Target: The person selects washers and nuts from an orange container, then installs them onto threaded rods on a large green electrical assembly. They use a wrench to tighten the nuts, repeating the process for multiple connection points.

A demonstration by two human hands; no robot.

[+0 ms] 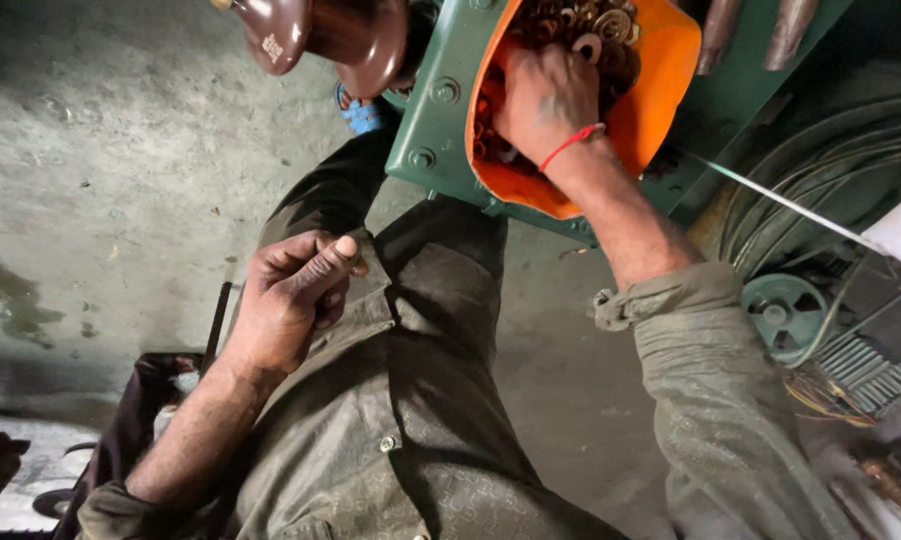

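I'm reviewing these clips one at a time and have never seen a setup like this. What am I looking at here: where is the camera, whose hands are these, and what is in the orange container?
There is one picture, taken by a camera worn on the person's head and looking down along their own body, so you see their olive shirt and both arms. No robot is involved; the hands are bare.

The right hand, with a red thread on the wrist, is reaching into an orange tub filled with small metal rings and washers. Whether its fingers have closed on any cannot be seen. The tub rests against a green metal machine frame.

The left hand is curled into a loose fist close to the shirt; nothing shows in it.

Below is a grey concrete floor. At right are coiled wire and a small green pulley wheel.
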